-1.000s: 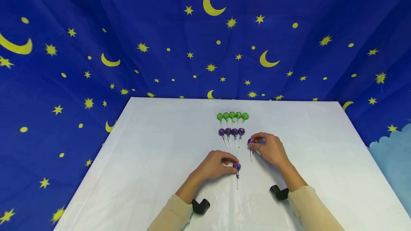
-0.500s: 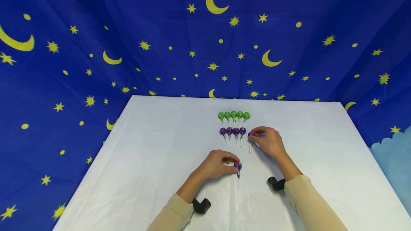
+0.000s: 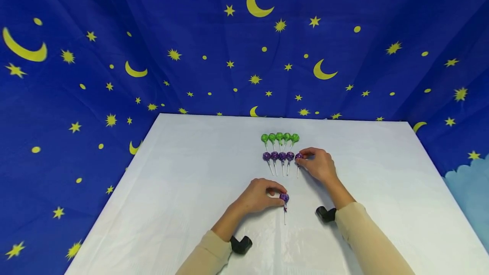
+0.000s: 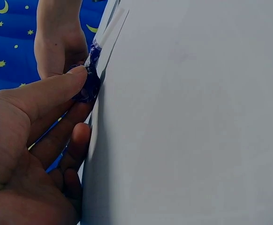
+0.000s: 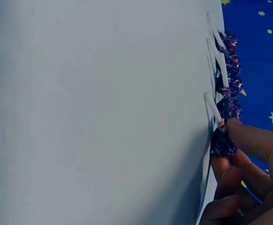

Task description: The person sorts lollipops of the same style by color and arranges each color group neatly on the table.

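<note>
My left hand [image 3: 258, 196] pinches the head of a purple-wrapped lollipop [image 4: 86, 84] between thumb and fingers, low over the table, its white stick towards me. At the right end of a row of purple lollipops [image 3: 282, 156], my right hand [image 3: 318, 165] pinches another purple lollipop [image 5: 224, 143] by its head. That lollipop stands close beside the last one of the row, stick pointing towards me. In the right wrist view the purple heads line up just beyond my thumb. Behind them lies a row of green lollipops [image 3: 280, 136], sticks also towards me.
Everything lies on a white-covered table [image 3: 191, 152]. A blue curtain with yellow moons and stars [image 3: 214, 37] hangs behind it and at the sides. Black angled pieces [image 3: 241, 245] sit at both wrists, below beige sleeves [image 3: 208, 251].
My right hand has moved forward and slightly left, bringing its purple lollipop up beside the end of the purple row. The left hand stays in place, holding its lollipop.
</note>
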Demonstrator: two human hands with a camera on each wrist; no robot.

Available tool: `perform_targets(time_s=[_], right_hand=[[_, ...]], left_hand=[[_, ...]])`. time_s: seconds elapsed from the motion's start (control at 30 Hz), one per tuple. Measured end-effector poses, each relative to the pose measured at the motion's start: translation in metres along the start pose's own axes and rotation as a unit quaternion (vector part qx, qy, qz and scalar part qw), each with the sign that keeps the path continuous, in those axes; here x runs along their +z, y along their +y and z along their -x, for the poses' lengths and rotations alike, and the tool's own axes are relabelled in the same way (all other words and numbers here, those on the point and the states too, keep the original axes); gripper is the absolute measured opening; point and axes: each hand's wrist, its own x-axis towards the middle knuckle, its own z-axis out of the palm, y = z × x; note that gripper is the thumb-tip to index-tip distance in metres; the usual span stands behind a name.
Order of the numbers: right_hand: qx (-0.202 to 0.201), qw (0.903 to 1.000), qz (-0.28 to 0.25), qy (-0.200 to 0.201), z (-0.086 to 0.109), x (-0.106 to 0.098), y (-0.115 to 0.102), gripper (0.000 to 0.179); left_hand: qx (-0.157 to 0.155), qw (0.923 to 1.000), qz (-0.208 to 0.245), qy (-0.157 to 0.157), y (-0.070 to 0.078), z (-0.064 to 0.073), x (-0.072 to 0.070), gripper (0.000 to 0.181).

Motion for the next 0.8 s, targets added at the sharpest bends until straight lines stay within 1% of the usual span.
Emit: perform_targets(time_s=[0.37,0.67,0.8], right_hand=[[0.0,0.9999,0.014,0.007,-0.0021,0.0035,-0.0001,0.033],[0.007,0.9999,0.013,0.002,-0.0013,0.0028,-0.0005,0.034],[0.008,0.9999,0.015,-0.001,-0.0016,0.0031,0.0009,0.034]], left_hand=[[-0.005,0.9999,0.009,0.002,-0.0005,-0.001,0.0014,0.025],[-0.006,0.9998,0.018,-0.001,-0.0023,-0.0002,0.0009,0.025],[-0.009,0.9996,0.025,0.004,-0.0015,-0.0004,0.0001,0.025]])
